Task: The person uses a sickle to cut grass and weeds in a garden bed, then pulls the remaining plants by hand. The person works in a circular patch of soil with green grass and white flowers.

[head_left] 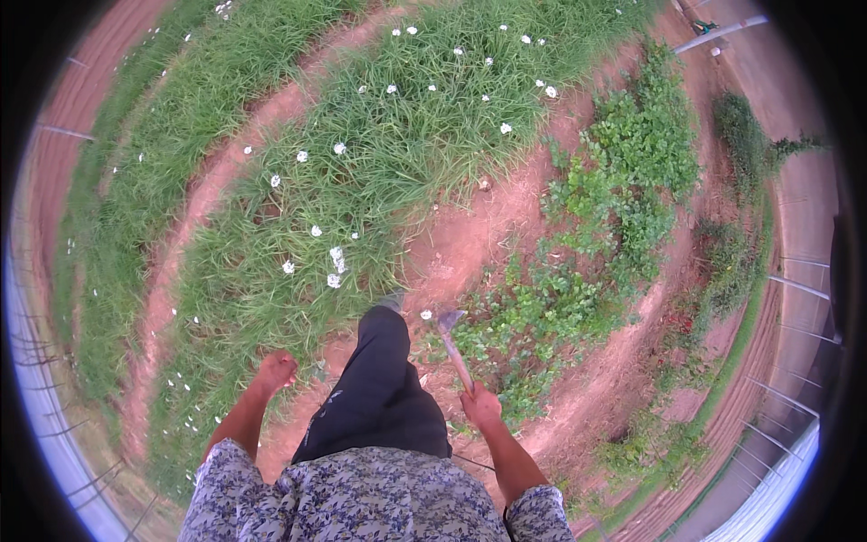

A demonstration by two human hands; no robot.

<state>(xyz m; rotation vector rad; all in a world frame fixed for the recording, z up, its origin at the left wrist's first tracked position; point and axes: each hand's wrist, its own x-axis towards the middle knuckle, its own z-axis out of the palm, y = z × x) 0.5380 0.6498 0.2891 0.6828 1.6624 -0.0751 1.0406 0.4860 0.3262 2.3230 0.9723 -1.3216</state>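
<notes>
My right hand (483,407) is closed around the wooden handle of a short hoe (458,357). Its grey metal blade points away from me, beside the edge of a leafy green plant bed (578,298). My left hand (278,369) hangs at my left over long grass-like plants (361,199) with white flower heads. Its fingers are loosely bent, and I see nothing in them. Between my hands one leg in dark trousers (384,352) is forward on the reddish soil path (452,248).
Another narrow soil strip (194,217) runs between the grassy rows on the left. To the right lie a dirt furrow (632,352), scattered shrubs (741,126) and a paved track (804,199). Metal poles (799,287) stand along both outer sides.
</notes>
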